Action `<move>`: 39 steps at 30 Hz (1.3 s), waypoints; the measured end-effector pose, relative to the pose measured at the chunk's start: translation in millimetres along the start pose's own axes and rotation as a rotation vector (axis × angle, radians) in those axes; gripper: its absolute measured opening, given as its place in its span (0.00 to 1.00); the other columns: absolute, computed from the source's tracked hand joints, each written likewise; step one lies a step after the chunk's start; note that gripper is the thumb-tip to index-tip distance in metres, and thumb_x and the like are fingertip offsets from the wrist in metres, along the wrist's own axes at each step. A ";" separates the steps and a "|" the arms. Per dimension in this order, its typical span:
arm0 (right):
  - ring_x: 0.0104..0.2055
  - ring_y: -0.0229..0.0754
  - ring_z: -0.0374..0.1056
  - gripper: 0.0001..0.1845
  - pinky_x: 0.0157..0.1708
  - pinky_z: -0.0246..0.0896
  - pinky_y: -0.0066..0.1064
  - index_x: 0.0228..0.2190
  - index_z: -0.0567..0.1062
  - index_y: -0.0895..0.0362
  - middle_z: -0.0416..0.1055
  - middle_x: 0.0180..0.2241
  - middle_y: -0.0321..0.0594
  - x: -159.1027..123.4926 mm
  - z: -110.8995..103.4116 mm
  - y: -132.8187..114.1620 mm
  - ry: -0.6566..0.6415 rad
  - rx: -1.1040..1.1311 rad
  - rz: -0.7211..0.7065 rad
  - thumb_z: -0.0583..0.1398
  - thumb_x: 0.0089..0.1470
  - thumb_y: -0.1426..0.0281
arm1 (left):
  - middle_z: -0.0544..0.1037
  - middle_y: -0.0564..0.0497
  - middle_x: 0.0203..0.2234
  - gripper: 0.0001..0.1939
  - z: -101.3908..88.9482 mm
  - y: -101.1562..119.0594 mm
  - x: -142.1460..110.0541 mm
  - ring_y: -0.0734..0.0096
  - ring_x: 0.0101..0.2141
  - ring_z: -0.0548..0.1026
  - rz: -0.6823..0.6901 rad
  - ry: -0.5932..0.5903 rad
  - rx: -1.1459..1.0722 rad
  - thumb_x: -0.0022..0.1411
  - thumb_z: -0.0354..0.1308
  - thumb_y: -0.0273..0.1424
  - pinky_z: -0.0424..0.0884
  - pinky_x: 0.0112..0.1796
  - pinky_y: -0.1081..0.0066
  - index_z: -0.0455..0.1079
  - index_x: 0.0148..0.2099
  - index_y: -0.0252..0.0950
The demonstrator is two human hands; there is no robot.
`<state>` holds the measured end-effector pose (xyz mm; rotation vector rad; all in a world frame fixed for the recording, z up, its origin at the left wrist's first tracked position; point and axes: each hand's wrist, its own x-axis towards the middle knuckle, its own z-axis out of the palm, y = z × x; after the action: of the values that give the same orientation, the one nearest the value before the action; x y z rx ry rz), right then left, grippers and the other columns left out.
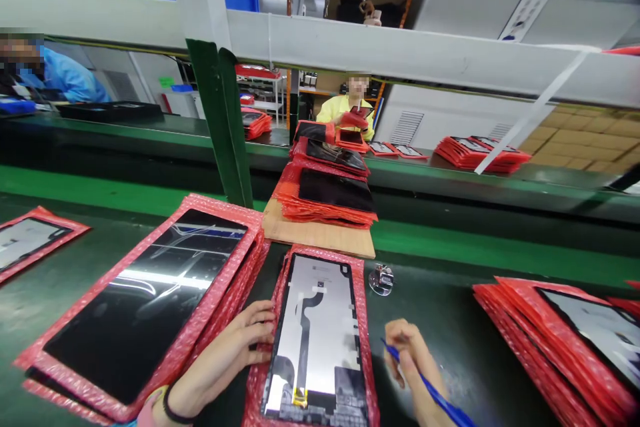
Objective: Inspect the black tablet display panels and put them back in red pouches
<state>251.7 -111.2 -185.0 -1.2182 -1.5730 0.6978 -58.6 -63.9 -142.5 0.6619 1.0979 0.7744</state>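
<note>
In front of me a display panel (333, 330) lies back side up on red bubble wrap (370, 373), showing a silver back, a dark flex cable and a yellow patch. My left hand (240, 340) rests against its left edge, fingers stretched out and touching the wrap. Slim blue tweezers (434, 392) are in my right hand (413, 363), right of the panel and apart from it, tip pointing up and left. A glossy black screen (150, 300) tops a stack of red wrap to the left.
A small shiny metal piece (381, 279) sits beyond my right hand. More wrapped panels lie at right (555, 340) and far left (37, 240). Ahead, a wooden board (320, 237) bears stacked screens (335, 188). A green post (223, 120) stands behind; a person in yellow (333, 109) works opposite.
</note>
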 end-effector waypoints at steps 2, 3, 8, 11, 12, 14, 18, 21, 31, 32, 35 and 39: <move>0.20 0.35 0.57 0.22 0.14 0.50 0.26 0.42 0.60 0.49 0.61 0.35 0.37 4.2 10.8 -9.3 0.007 0.150 0.129 0.36 0.64 0.51 | 0.71 0.47 0.43 0.30 3.0 -1.3 5.3 0.68 0.36 0.71 0.016 -0.008 -0.032 0.46 0.69 0.35 0.68 0.35 0.69 0.65 0.51 0.36; 0.19 0.34 0.55 0.24 0.14 0.48 0.26 0.40 0.60 0.50 0.61 0.32 0.36 6.4 15.0 -13.2 0.003 0.205 0.187 0.34 0.63 0.50 | 0.72 0.47 0.41 0.30 5.6 -2.6 8.6 0.68 0.36 0.72 0.023 -0.021 -0.033 0.46 0.70 0.36 0.68 0.35 0.69 0.66 0.51 0.36; 0.16 0.31 0.50 0.22 0.18 0.43 0.25 0.24 0.61 0.54 0.62 0.16 0.31 11.8 33.5 -20.6 -0.057 0.275 0.407 0.55 0.57 0.50 | 0.79 0.46 0.34 0.20 22.1 -13.4 23.7 0.59 0.38 0.77 0.057 -0.201 0.060 0.47 0.70 0.38 0.68 0.42 0.65 0.74 0.39 0.33; 0.16 0.32 0.51 0.25 0.19 0.45 0.26 0.21 0.63 0.54 0.67 0.16 0.36 9.6 42.5 -18.4 -0.050 0.236 0.457 0.62 0.49 0.47 | 0.80 0.47 0.30 0.19 24.2 -20.7 30.3 0.56 0.37 0.77 0.094 -0.177 0.085 0.44 0.70 0.38 0.69 0.41 0.65 0.74 0.37 0.32; 0.16 0.33 0.52 0.26 0.19 0.45 0.27 0.20 0.62 0.54 0.66 0.16 0.35 8.3 44.5 -17.4 -0.037 0.213 0.462 0.63 0.47 0.47 | 0.80 0.48 0.29 0.21 23.1 -22.9 32.3 0.57 0.36 0.78 0.087 -0.161 0.078 0.44 0.70 0.39 0.69 0.40 0.66 0.74 0.39 0.32; 0.19 0.35 0.53 0.26 0.21 0.47 0.28 0.17 0.61 0.54 0.61 0.16 0.32 5.1 47.0 -15.5 -0.008 0.155 0.454 0.65 0.44 0.49 | 0.79 0.50 0.26 0.24 19.8 -26.7 35.8 0.60 0.32 0.78 0.065 -0.125 0.066 0.46 0.68 0.38 0.69 0.36 0.67 0.72 0.45 0.32; 0.20 0.35 0.51 0.25 0.23 0.46 0.29 0.15 0.55 0.53 0.52 0.16 0.29 -1.7 49.8 -11.1 -0.004 0.045 0.414 0.62 0.48 0.54 | 0.76 0.54 0.23 0.31 15.4 -29.9 39.1 0.66 0.27 0.75 0.049 -0.074 0.063 0.48 0.66 0.34 0.67 0.32 0.71 0.66 0.53 0.29; 0.20 0.35 0.51 0.23 0.24 0.47 0.29 0.16 0.55 0.53 0.52 0.16 0.29 -5.3 51.6 -7.2 -0.039 -0.005 0.387 0.60 0.51 0.58 | 0.76 0.54 0.23 0.32 16.0 -28.7 38.5 0.67 0.27 0.75 0.046 -0.073 0.067 0.48 0.66 0.34 0.66 0.32 0.71 0.65 0.54 0.28; 0.19 0.34 0.51 0.23 0.23 0.48 0.28 0.14 0.55 0.53 0.51 0.15 0.28 -0.1 53.9 -13.4 -0.007 -0.017 0.384 0.63 0.46 0.59 | 0.77 0.54 0.23 0.31 18.9 -26.2 35.4 0.64 0.28 0.77 0.042 -0.067 0.067 0.48 0.67 0.35 0.68 0.32 0.70 0.67 0.54 0.29; 0.19 0.35 0.52 0.24 0.23 0.48 0.28 0.14 0.56 0.53 0.52 0.15 0.29 1.7 53.6 -14.9 0.007 0.002 0.393 0.63 0.45 0.58 | 0.78 0.52 0.25 0.31 19.8 -25.1 34.9 0.63 0.30 0.78 0.054 -0.087 0.057 0.48 0.67 0.35 0.69 0.34 0.69 0.66 0.53 0.29; 0.18 0.35 0.54 0.26 0.21 0.50 0.28 0.14 0.58 0.53 0.55 0.14 0.30 7.8 48.8 -18.9 0.058 0.083 0.419 0.63 0.46 0.51 | 0.81 0.46 0.31 0.29 23.2 -18.9 31.7 0.58 0.33 0.80 0.109 -0.175 0.032 0.48 0.69 0.33 0.72 0.38 0.65 0.67 0.51 0.29; 0.14 0.35 0.56 0.26 0.15 0.48 0.26 0.24 0.67 0.54 0.65 0.15 0.33 19.0 26.9 -23.7 0.113 0.197 0.449 0.58 0.50 0.44 | 0.81 0.44 0.34 0.25 28.8 -5.7 22.0 0.57 0.35 0.80 0.178 -0.233 0.039 0.48 0.70 0.31 0.73 0.39 0.64 0.68 0.47 0.32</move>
<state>217.8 -97.9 -167.0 -1.4485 -1.1151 1.0242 -24.6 -51.8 -149.2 0.8688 0.8516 0.8066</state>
